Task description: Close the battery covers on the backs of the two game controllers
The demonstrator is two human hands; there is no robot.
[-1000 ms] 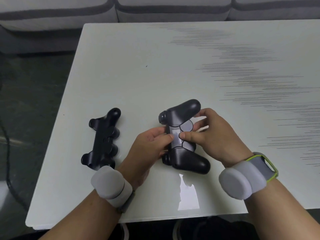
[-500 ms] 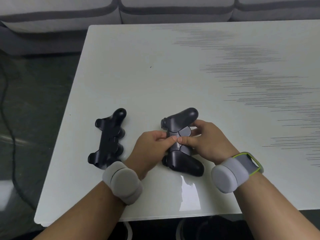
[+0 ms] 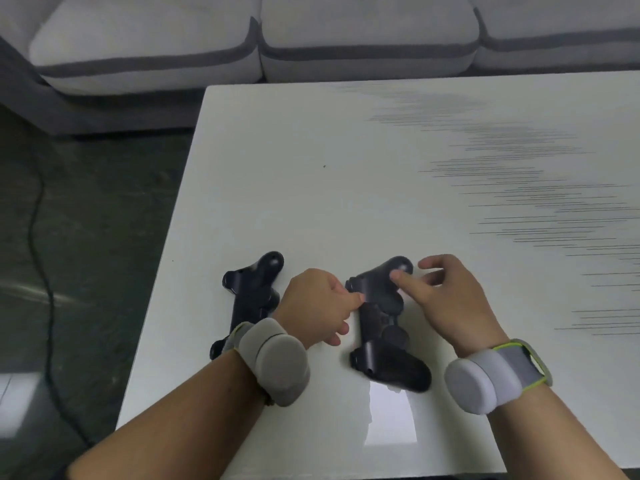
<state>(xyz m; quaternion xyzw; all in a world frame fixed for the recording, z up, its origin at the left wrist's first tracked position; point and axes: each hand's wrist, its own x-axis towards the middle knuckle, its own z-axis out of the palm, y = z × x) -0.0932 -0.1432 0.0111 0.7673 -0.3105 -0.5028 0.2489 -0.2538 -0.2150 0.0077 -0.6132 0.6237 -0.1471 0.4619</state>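
Lying on the white tabletop (image 3: pixel 346 168), both black game controllers sit near its front left edge, and the right-hand controller (image 3: pixel 382 320) serves as the landmark. Well to its left lies the left-hand controller (image 3: pixel 252 292), untouched, partly hidden behind the left wrist; whether its battery cover is shut cannot be told from here. Just left of the landmark, the left hand (image 3: pixel 317 304) rests with its fingers curled together, the thumb tip touching the controller's left edge, steadying rather than gripping it. The landmark controller lies back-up, flat on the tabletop; its back looks flush and evenly dark, so its cover appears to be seated, though blur leaves that uncertain. Over its far grip, the right hand (image 3: pixel 450 299) hovers with fingers spread apart, holding nothing, the thumb pointing at the grip. My judgement: one cover is probably closed, and the controller left of the landmark may remain to be checked or closed. Beyond the tabletop stands a grey sofa (image 3: pixel 242 46).
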